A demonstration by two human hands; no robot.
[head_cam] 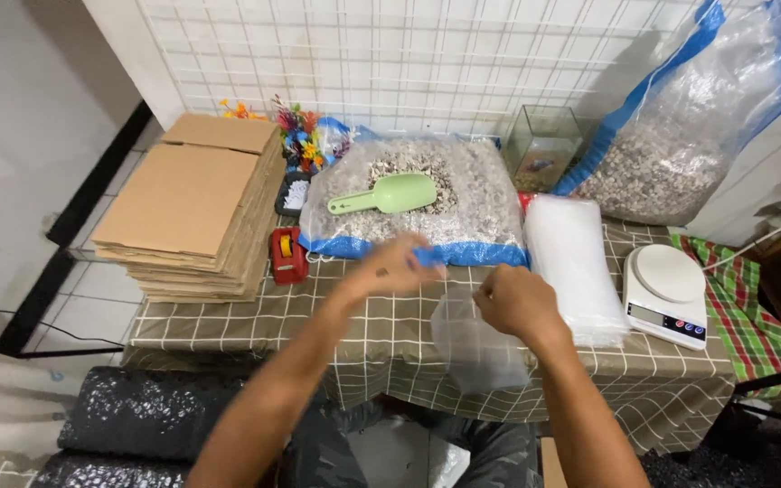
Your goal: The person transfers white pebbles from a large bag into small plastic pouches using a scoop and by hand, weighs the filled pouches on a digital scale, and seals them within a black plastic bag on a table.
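My right hand (515, 302) is closed on the top edge of a clear plastic bag (476, 348) that hangs down over the front of the table. My left hand (397, 264) is blurred with motion, just left of the bag's top edge, fingers partly apart; whether it touches the bag is unclear. Behind my hands lies a big open sack of gravel (418, 194) with a blue rim, and a light green scoop (389, 195) rests on the gravel.
A stack of clear bags (576, 262) lies right of the sack, then a white kitchen scale (668, 295). A pile of flat cardboard (196, 208) and a red tape dispenser (287, 255) sit left. A second gravel sack (680, 136) and small glass tank (542, 145) stand behind.
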